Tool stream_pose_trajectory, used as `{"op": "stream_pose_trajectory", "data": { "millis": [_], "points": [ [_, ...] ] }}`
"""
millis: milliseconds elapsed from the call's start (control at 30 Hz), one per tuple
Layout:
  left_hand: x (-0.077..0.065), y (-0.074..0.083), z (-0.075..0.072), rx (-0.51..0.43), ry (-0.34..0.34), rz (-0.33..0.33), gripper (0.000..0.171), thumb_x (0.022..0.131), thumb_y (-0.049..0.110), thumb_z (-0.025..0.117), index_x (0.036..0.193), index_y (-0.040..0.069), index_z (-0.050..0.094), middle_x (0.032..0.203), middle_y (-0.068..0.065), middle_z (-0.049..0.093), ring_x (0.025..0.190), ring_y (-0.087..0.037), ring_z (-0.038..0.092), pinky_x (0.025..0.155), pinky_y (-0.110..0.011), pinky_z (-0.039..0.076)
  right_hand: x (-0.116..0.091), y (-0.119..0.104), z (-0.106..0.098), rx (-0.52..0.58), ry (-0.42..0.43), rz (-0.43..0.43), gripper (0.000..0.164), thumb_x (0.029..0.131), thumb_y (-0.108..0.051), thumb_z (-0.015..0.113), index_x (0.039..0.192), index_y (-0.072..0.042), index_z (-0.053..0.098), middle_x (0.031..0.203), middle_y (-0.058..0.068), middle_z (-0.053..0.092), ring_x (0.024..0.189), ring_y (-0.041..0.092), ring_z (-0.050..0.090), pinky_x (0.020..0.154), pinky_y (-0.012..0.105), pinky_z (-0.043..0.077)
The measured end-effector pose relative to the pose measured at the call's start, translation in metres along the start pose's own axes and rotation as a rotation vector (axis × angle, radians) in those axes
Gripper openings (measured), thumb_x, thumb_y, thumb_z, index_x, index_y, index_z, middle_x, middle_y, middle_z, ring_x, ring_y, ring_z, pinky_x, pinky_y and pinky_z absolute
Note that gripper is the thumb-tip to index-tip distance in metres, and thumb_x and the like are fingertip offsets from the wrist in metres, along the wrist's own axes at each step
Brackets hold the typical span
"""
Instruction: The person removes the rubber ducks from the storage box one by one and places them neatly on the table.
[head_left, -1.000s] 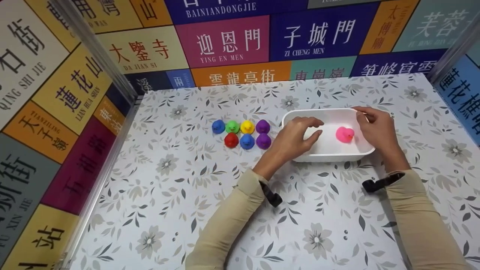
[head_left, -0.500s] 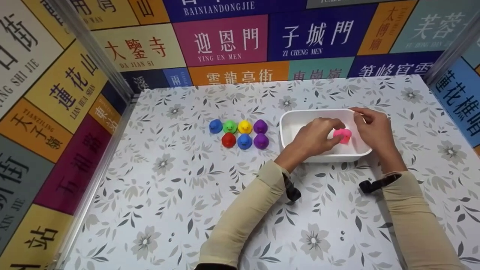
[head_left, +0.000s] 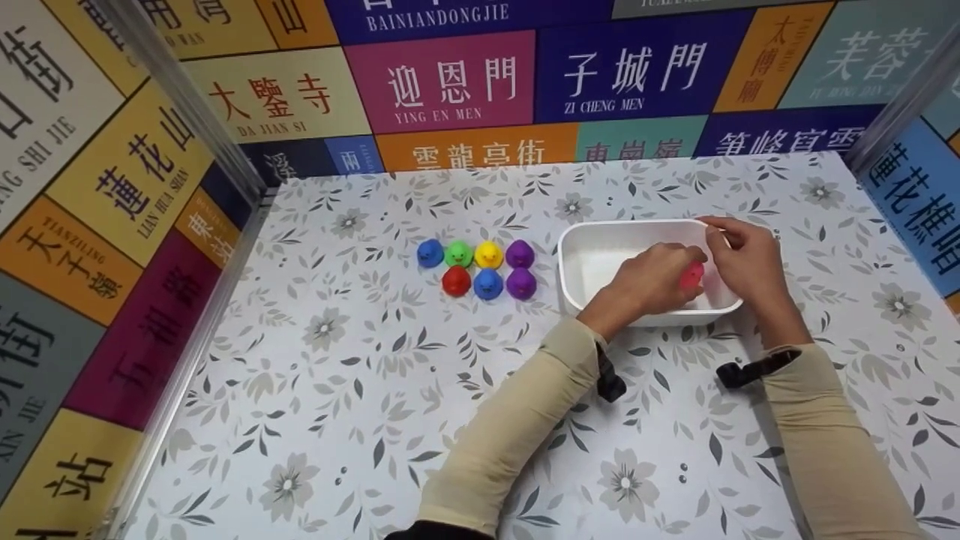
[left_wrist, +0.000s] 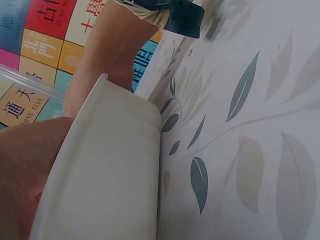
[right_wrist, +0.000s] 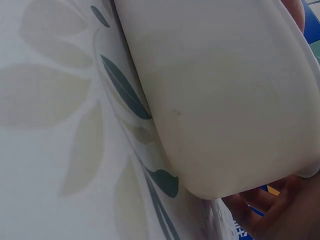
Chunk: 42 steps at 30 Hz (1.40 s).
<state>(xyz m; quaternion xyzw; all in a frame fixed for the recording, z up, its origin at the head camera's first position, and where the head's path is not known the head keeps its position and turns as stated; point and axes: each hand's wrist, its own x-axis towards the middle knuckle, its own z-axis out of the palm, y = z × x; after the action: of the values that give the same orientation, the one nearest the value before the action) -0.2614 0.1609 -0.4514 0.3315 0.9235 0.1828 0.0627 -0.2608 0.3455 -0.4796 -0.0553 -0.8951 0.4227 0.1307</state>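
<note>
A white rectangular tub (head_left: 600,227) stands on the table in the head view. My left hand (head_left: 656,277) reaches into it, with fingers and thumb around a pink rubber duck (head_left: 693,275). My right hand (head_left: 750,259) grips the tub's far right corner at the rim. In the left wrist view the tub's outer wall (left_wrist: 110,165) hides the duck, and part of my left hand (left_wrist: 25,170) shows over the rim. The right wrist view has the tub's wall (right_wrist: 225,100) up close, with my right hand's fingers (right_wrist: 260,202) beneath its corner.
Left of the tub, small rubber ducks stand in two rows: blue (head_left: 430,253), green (head_left: 458,254), yellow (head_left: 489,255) and purple (head_left: 520,254) behind, red (head_left: 456,281), blue (head_left: 488,283) and purple (head_left: 521,283) in front. Printed panels (head_left: 442,82) wall the flower-patterned table (head_left: 360,390).
My left hand has moved right, deeper into the tub, and closed its fingers around the pink duck. My right hand stays at the tub's corner.
</note>
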Motion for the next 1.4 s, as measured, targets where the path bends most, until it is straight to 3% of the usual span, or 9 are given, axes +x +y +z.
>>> {"op": "stream_pose_trajectory", "data": {
  "millis": [167,267,333,400,633,700,833,1000,1400],
  "points": [
    [0.0,-0.001,0.001,-0.016,0.032,0.021,0.03,0.106,0.023,0.065,0.136,0.026,0.071,0.129,0.007,0.075,0.113,-0.009,0.07,0.091,-0.021,0.058,0.0,0.0,0.001,-0.001,-0.002,-0.003,0.037,0.109,-0.036,0.06,0.137,-0.018,0.077,0.128,0.017,0.077,0.092,-0.015,0.059,0.079,0.011,0.043],
    [-0.001,-0.002,0.001,-0.017,0.041,0.032,0.028,0.106,0.017,0.064,0.133,0.022,0.071,0.127,0.005,0.076,0.11,-0.01,0.07,0.09,-0.022,0.058,0.0,0.0,0.002,0.01,0.0,-0.006,0.036,0.109,-0.036,0.06,0.135,-0.019,0.078,0.109,-0.01,0.083,0.087,-0.011,0.059,0.074,0.013,0.042],
    [-0.002,-0.002,0.001,-0.013,0.039,0.033,0.029,0.104,0.013,0.064,0.131,0.021,0.071,0.126,0.005,0.076,0.109,-0.01,0.069,0.089,-0.023,0.058,0.0,0.001,0.003,0.022,0.002,-0.007,0.035,0.109,-0.036,0.061,0.134,-0.019,0.078,0.095,-0.03,0.077,0.086,-0.007,0.058,0.072,0.015,0.042],
    [-0.003,-0.003,0.001,-0.001,0.036,0.037,0.03,0.103,0.01,0.064,0.131,0.019,0.071,0.125,0.004,0.076,0.109,-0.011,0.07,0.088,-0.023,0.058,-0.001,0.001,0.003,0.032,0.004,-0.008,0.035,0.109,-0.036,0.061,0.133,-0.019,0.079,0.085,-0.042,0.067,0.084,-0.005,0.057,0.07,0.015,0.042],
    [-0.011,-0.011,0.001,0.003,0.115,0.101,0.026,0.104,0.014,0.065,0.129,0.015,0.071,0.12,-0.002,0.077,0.108,-0.014,0.073,0.087,-0.022,0.059,-0.001,0.002,0.003,0.01,-0.002,-0.001,0.035,0.109,-0.036,0.06,0.135,-0.019,0.078,0.107,-0.012,0.08,0.083,-0.011,0.061,0.068,0.012,0.045],
    [-0.014,-0.015,-0.001,-0.003,0.141,0.129,0.026,0.103,0.015,0.067,0.128,0.014,0.071,0.118,-0.003,0.077,0.107,-0.014,0.072,0.087,-0.021,0.058,0.0,0.002,0.004,0.01,-0.003,-0.003,0.035,0.109,-0.035,0.061,0.134,-0.019,0.078,0.109,-0.008,0.081,0.083,-0.013,0.062,0.067,0.01,0.046],
    [-0.023,-0.021,-0.006,-0.058,0.161,0.163,0.028,0.1,0.017,0.071,0.128,0.012,0.073,0.119,-0.003,0.078,0.109,-0.014,0.07,0.09,-0.016,0.054,0.001,0.002,0.004,0.012,-0.011,-0.004,0.034,0.11,-0.034,0.061,0.135,-0.018,0.078,0.113,-0.001,0.082,0.082,-0.013,0.062,0.065,0.009,0.048],
    [-0.037,-0.028,-0.011,-0.139,0.202,0.186,0.033,0.1,0.017,0.073,0.131,0.01,0.073,0.124,-0.001,0.077,0.116,-0.013,0.066,0.1,-0.011,0.05,0.001,0.002,0.003,0.005,-0.03,-0.001,0.037,0.111,-0.033,0.058,0.139,-0.016,0.075,0.127,0.021,0.077,0.083,-0.013,0.062,0.066,0.008,0.047],
    [-0.061,-0.055,-0.023,-0.219,0.431,0.281,0.034,0.098,0.017,0.078,0.131,0.009,0.073,0.128,-0.003,0.076,0.121,-0.015,0.067,0.11,-0.011,0.045,0.0,0.0,0.001,-0.018,-0.011,-0.005,0.039,0.111,-0.037,0.056,0.14,-0.019,0.075,0.13,0.02,0.076,0.086,-0.016,0.058,0.07,0.009,0.044]
  ]
}}
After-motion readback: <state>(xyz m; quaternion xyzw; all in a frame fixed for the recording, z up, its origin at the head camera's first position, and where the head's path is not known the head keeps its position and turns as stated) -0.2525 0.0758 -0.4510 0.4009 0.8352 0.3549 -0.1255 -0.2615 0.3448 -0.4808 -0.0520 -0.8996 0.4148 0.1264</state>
